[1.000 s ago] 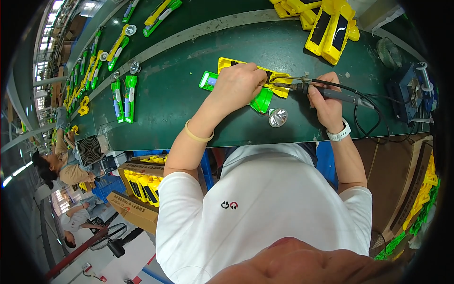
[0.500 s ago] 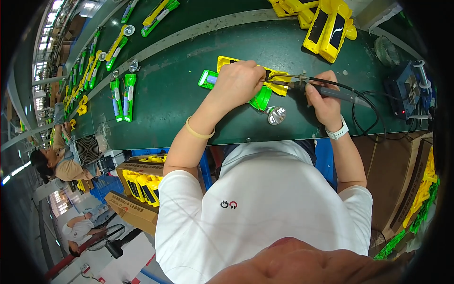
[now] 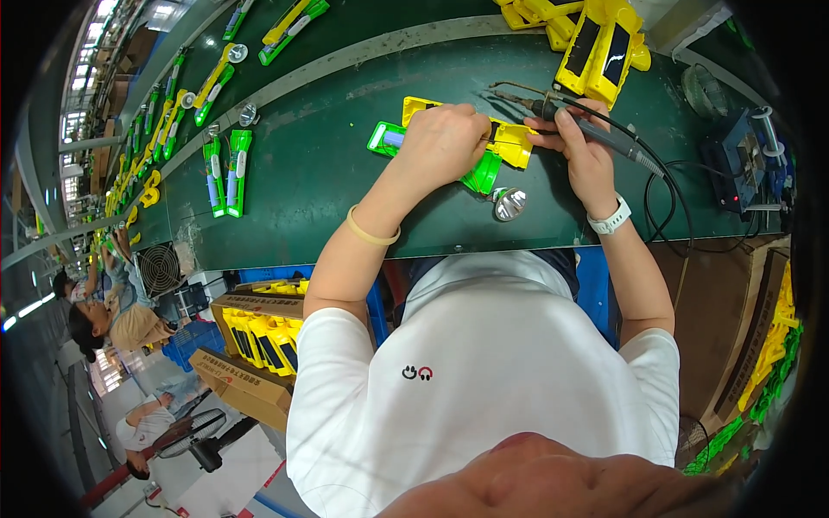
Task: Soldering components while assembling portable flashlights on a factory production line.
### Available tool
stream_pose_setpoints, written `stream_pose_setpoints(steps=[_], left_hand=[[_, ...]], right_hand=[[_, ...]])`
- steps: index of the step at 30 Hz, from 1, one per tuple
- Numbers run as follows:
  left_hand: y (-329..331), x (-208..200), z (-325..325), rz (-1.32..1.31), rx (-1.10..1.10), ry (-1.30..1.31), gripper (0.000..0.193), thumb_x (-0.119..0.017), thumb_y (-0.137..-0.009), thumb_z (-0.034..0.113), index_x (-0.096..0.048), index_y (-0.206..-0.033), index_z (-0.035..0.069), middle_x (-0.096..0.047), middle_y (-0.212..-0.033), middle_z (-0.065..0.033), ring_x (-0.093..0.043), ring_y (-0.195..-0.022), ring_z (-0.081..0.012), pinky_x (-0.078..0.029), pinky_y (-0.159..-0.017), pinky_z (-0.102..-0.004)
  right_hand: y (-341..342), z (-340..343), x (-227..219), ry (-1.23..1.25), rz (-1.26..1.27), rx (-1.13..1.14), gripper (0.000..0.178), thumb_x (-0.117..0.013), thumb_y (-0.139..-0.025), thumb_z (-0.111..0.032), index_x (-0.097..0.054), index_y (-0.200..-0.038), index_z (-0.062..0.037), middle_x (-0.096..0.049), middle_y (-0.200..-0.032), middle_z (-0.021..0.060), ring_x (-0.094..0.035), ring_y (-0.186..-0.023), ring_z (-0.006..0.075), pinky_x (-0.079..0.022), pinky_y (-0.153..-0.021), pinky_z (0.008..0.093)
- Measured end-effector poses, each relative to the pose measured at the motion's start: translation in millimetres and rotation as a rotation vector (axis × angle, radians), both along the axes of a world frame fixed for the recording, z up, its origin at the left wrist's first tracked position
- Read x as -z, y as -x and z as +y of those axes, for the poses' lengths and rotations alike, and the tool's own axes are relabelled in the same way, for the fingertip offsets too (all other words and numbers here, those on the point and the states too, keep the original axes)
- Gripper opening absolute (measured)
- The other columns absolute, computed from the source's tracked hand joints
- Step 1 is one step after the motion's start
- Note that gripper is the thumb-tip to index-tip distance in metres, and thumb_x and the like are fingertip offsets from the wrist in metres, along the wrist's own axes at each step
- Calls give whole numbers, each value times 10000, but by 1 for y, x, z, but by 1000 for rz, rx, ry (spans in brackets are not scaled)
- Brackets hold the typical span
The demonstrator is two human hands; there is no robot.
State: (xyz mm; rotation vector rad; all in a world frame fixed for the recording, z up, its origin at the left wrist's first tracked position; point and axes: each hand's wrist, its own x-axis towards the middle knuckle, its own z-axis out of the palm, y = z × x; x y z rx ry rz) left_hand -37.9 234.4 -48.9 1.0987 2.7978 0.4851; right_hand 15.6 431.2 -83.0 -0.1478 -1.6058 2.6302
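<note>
My left hand [image 3: 446, 143] is closed over the middle of a yellow flashlight housing [image 3: 516, 144]; what its fingertips pinch is hidden. Under that hand lies a green flashlight housing [image 3: 385, 138] with a blue battery cell, its other end showing near my fingers. A silvery reflector cup [image 3: 509, 204] rests beside it, closer to me. In my right hand [image 3: 589, 164] is a soldering iron [image 3: 596, 131] with a thin curved tube along it. Its tip points left, above the yellow housing and apart from it. Some right-hand fingers reach the housing's right end.
Yellow housings with dark panels [image 3: 596, 52] are piled at the far right. A blue soldering station [image 3: 734, 164] stands right, its cable looping nearby. Two green housings [image 3: 235, 173] lie left; more line the belt beyond. A box of yellow parts [image 3: 259, 337] stands below the table edge. People work far left.
The soldering iron's tip has lifted off the work and moved away from me. My right-hand fingers have come to the yellow housing's end. The housings and reflector shifted slightly.
</note>
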Motion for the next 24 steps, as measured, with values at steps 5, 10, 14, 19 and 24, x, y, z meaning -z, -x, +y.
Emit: stream_pose_setpoints(steps=[5, 10, 14, 19, 24], left_hand=[[-7, -1, 3, -7, 23, -29, 74, -616, -717, 137, -644, -747, 76, -589, -716, -86, -597, -677, -283, -480, -592, -382], [-9, -2, 5, -7, 10, -18, 63, -620, -713, 131, -643, -737, 78, -587, -704, -84, -594, -669, -279, -475, -578, -378], [-11, -1, 5, 1, 4, -15, 59, -620, -716, 123, -644, -740, 75, -588, -700, -82, -593, -666, -278, -473, -575, -378], [-13, 3, 4, 14, -14, -45, 59, -623, -724, 126, -641, -748, 74, -588, -697, -86, -592, -665, -280, -472, -573, -377], [-15, -4, 2, -66, -92, -115, 134, -675, -719, 160, -608, -794, 71, -600, -719, -82, -585, -652, -279, -470, -580, -366]], right_hand=[[-10, 4, 4, -11, 15, 26, 227, -511, -918, -101, -341, -1044, -20, -502, -965, 134, -644, -895, 281, -570, -718, 336], [-11, 1, 2, -14, 6, 36, 218, -513, -917, -97, -339, -1024, -22, -510, -950, 130, -653, -865, 271, -569, -700, 323], [-12, 2, 2, -43, 19, 34, 219, -514, -916, -97, -340, -1027, -23, -517, -937, 130, -656, -856, 268, -569, -690, 319], [-12, 2, 1, -40, 17, 40, 219, -514, -917, -100, -341, -1028, -24, -526, -933, 140, -657, -851, 264, -570, -681, 316], [-12, 3, 3, -59, 21, 44, 219, -511, -918, -104, -343, -1031, -21, -526, -938, 142, -656, -854, 267, -572, -682, 319]])
